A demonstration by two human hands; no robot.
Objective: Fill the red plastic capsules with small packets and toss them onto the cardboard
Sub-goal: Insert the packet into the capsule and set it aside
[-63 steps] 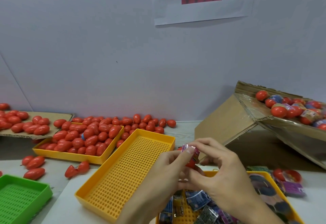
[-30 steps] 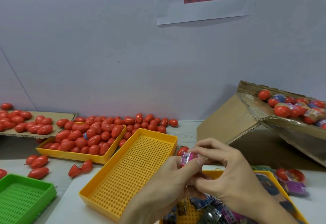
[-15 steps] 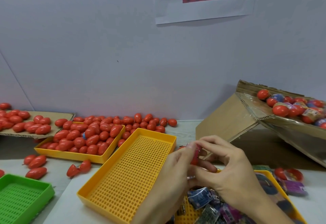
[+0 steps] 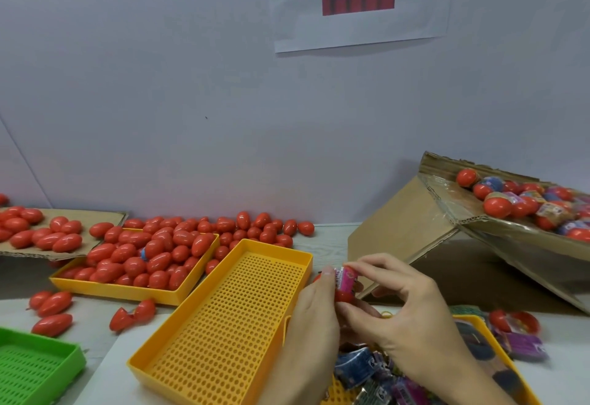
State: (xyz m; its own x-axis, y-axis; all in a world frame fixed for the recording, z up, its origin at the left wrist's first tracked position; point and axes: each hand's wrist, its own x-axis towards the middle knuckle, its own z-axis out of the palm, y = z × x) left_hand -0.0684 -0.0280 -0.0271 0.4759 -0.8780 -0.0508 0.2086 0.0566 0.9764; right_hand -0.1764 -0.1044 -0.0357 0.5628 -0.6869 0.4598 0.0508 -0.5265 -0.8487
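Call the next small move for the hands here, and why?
Probably press the pink packet further down into the red capsule half. The packet sticks up above the half, pinched between the left hand and right hand, so the capsule likely can't be closed or tossed onto the cardboard yet.

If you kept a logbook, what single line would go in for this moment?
step: stuffing packet | left hand: holds red capsule | right hand: pinches pink packet into it | not yet tossed

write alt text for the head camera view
Both hands, left hand and right hand, push a pink packet into a red capsule above an empty yellow tray; filled capsules lie behind.
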